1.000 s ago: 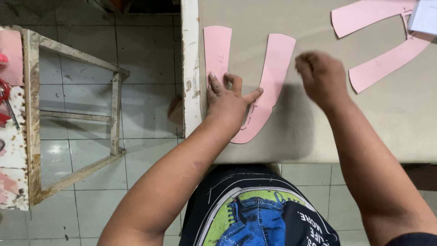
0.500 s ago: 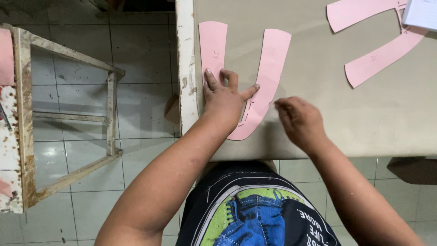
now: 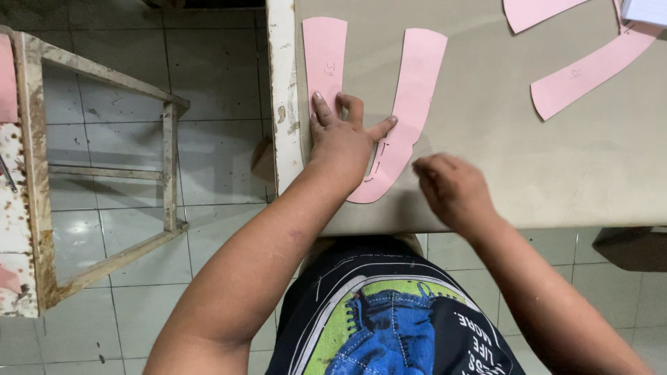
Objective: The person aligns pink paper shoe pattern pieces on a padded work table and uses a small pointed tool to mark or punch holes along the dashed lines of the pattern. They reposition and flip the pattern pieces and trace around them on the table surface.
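Up close, we see our left hand (image 3: 340, 139) lying flat and open on a pink U-shaped paper pattern (image 3: 406, 97), the fingers spread and the thumb stretched out to the right across the pattern's right arm. It grasps nothing; the palm and fingers simply press the piece down on the beige table (image 3: 486, 173). The pattern lies near the table's left edge, its two arms pointing away from us and its rounded bottom close to the near edge, partly covered by that hand. Small slots show in the pink paper just under the thumb.

Our right hand (image 3: 455, 187) sits just beside the pattern's curved lower right edge, the fingers curled in and the tips gathered near the paper. We cannot tell whether it pinches anything, since the knuckles hide the fingertips and the hand is a little blurred.

Well apart, toward the far right of the table, lies a long pink strip (image 3: 590, 73) set at a slant, and another pink piece (image 3: 535, 10) is cut off by the top of the view. A white sheet corner (image 3: 646, 10) overlaps the strip's far end.

To the left of the table stands a worn wooden frame (image 3: 104, 160) on a pale tiled floor (image 3: 208, 173). Below, we see our black shirt (image 3: 389, 326) with a blue and green print
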`<state>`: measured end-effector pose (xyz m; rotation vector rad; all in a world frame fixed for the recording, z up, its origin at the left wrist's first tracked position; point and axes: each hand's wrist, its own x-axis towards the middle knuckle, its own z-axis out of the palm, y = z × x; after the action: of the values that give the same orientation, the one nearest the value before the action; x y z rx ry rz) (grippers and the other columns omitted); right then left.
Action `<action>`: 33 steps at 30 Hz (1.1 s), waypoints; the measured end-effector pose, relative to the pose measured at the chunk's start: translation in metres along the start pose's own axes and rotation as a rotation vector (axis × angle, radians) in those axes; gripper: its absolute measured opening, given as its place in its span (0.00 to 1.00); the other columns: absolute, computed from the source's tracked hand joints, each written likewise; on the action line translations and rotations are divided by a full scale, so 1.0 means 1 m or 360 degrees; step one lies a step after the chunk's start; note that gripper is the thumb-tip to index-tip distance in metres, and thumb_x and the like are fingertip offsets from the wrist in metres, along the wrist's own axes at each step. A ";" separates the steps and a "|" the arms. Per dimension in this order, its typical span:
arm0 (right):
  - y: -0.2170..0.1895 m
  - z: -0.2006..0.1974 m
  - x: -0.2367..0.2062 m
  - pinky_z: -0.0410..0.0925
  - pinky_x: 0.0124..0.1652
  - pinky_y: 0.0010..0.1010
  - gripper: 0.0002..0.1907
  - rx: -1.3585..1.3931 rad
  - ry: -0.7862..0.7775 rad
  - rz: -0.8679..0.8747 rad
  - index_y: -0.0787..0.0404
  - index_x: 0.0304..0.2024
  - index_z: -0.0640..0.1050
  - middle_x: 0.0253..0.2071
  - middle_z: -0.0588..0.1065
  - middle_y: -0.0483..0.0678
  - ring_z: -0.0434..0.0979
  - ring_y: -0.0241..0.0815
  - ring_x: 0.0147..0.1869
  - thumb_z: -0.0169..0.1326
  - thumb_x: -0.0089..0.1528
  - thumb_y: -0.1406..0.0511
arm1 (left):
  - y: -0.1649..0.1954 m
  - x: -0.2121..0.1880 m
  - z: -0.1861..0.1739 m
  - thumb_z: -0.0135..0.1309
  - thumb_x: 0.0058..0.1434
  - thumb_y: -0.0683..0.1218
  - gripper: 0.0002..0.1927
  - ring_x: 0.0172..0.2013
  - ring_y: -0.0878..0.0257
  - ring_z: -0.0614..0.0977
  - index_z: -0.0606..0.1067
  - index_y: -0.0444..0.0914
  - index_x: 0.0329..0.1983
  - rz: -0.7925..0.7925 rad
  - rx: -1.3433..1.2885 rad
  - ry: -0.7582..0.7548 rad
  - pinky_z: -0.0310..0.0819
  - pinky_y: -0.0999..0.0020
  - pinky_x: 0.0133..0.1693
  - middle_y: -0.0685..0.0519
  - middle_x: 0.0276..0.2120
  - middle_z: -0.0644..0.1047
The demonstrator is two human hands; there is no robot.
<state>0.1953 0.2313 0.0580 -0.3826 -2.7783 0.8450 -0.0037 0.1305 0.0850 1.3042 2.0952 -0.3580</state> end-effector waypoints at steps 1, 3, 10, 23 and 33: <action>-0.003 0.002 -0.003 0.72 0.41 0.42 0.08 0.0006 -0.0038 -0.0075 0.62 0.42 0.78 0.38 0.79 0.53 0.80 0.56 0.41 0.58 0.60 0.71 | 0.000 0.001 0.000 0.61 0.58 0.44 0.52 0.66 0.11 0.47 0.46 0.71 0.76 0.0002 -0.0001 0.0003 0.51 0.32 0.65 0.28 0.71 0.41; -0.006 0.004 -0.007 0.72 0.39 0.41 0.08 0.0134 -0.0122 -0.0032 0.62 0.43 0.78 0.37 0.78 0.52 0.80 0.55 0.39 0.58 0.60 0.71 | 0.000 0.003 0.002 0.60 0.58 0.44 0.51 0.65 0.11 0.47 0.47 0.71 0.75 0.0004 -0.0004 0.0007 0.50 0.32 0.66 0.29 0.71 0.41; -0.007 0.005 -0.008 0.72 0.41 0.41 0.07 0.0009 0.0050 0.0001 0.62 0.43 0.78 0.39 0.78 0.53 0.79 0.54 0.42 0.59 0.62 0.71 | -0.010 0.002 0.021 0.58 0.58 0.42 0.44 0.62 0.14 0.58 0.54 0.57 0.75 0.0101 0.0095 0.0460 0.52 0.31 0.64 0.27 0.68 0.51; -0.028 0.016 -0.014 0.73 0.41 0.42 0.09 0.0266 -0.0264 -0.0240 0.62 0.43 0.78 0.39 0.79 0.52 0.80 0.54 0.42 0.58 0.60 0.71 | -0.044 -0.004 0.035 0.78 0.34 0.51 0.54 0.70 0.35 0.57 0.60 0.23 0.58 0.0219 -0.0266 0.0645 0.60 0.61 0.66 0.28 0.69 0.52; -0.033 0.029 -0.002 0.73 0.40 0.42 0.07 0.0231 -0.0315 -0.0378 0.60 0.42 0.78 0.37 0.79 0.51 0.80 0.54 0.40 0.59 0.61 0.69 | -0.081 -0.001 0.044 0.66 0.51 0.45 0.23 0.61 0.58 0.74 0.78 0.42 0.52 0.0331 -0.0438 0.0995 0.52 0.46 0.66 0.53 0.63 0.71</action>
<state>0.1826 0.1891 0.0528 0.0589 -2.8373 1.0660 -0.0576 0.0681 0.0443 1.5773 2.3508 0.4750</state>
